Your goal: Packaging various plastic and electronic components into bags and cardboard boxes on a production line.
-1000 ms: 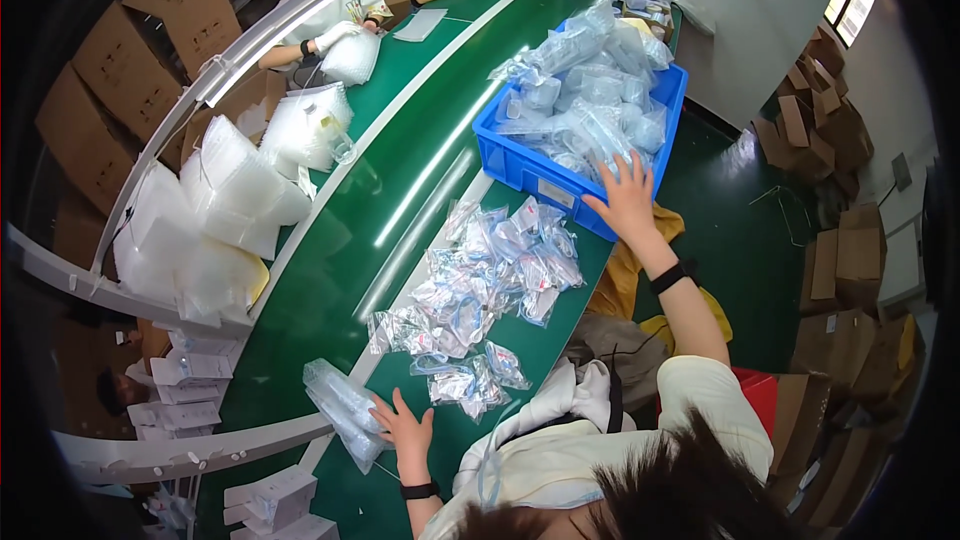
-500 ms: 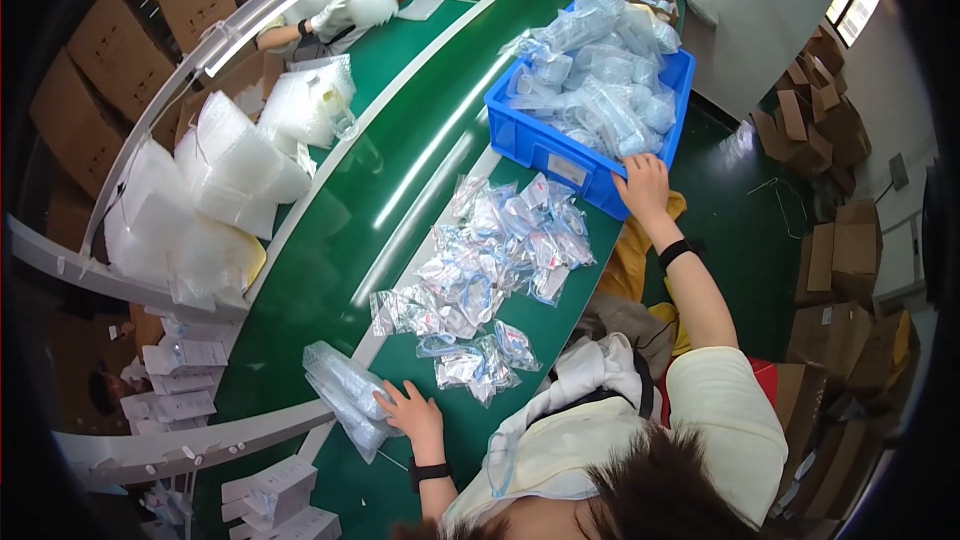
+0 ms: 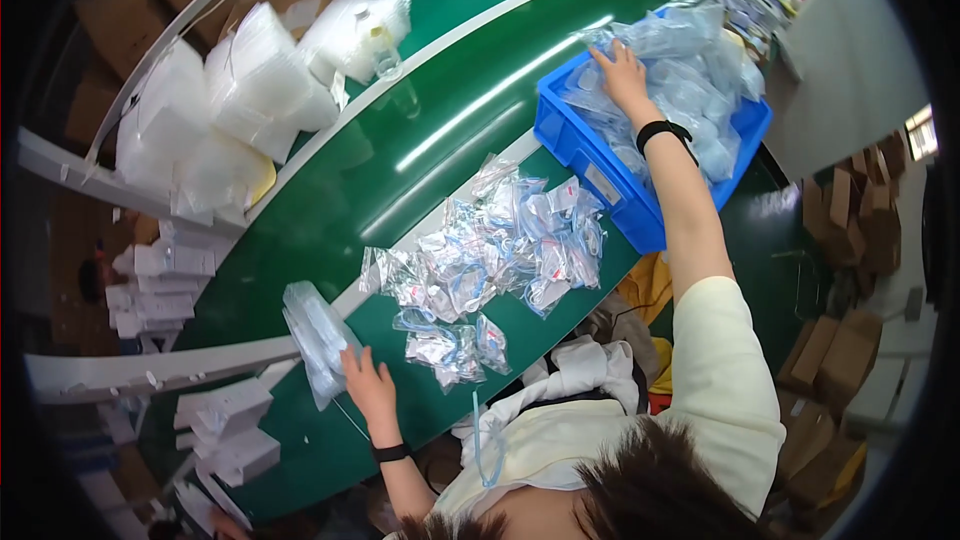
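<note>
Reaching with the right hand (image 3: 624, 80) onto clear bags (image 3: 690, 90) kept from spilling by a blue bin (image 3: 575, 145), with a grip too unclear to call, and resting the left hand (image 3: 370, 387), loosely wide, against plastic packs (image 3: 315, 330) on the surface (image 3: 310, 460), as if for steadying.

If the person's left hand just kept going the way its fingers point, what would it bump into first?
Most likely the clear plastic packet: the left hand's fingertips seem to be at its near edge, though whether they touch is unclear from above.
</note>
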The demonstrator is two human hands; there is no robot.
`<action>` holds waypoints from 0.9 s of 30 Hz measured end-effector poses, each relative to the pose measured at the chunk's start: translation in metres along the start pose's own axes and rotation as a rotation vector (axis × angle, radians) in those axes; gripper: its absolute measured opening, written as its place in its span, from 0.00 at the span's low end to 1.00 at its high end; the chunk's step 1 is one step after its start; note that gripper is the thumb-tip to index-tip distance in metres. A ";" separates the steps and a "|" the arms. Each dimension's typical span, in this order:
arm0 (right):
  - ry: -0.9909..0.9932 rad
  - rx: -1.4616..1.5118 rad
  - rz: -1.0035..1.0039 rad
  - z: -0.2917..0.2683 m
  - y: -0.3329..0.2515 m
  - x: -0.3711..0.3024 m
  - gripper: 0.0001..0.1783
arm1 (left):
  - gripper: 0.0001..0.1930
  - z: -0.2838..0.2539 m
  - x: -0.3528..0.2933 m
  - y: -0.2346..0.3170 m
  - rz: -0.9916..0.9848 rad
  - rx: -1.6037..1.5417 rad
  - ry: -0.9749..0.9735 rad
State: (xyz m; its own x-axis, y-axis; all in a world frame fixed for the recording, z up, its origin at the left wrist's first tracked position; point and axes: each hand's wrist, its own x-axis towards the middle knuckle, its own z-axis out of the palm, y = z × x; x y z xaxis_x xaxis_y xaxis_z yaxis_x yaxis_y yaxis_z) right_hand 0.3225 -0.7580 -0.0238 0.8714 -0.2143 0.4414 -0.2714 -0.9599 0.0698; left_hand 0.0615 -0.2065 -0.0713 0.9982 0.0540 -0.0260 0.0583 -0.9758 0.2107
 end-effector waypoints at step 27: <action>0.634 1.972 1.040 -0.175 0.154 -0.299 0.12 | 0.26 0.052 -0.009 0.241 1.089 -0.199 -0.625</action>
State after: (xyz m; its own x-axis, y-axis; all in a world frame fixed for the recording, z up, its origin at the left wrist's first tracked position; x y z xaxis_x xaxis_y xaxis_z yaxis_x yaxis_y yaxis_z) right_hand -0.0510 -0.8100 0.0113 0.4517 -0.8857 -0.1072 0.5433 0.3684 -0.7544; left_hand 0.0656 -0.4530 -0.0711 0.3574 -0.9142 -0.1910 -0.7297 -0.4010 0.5538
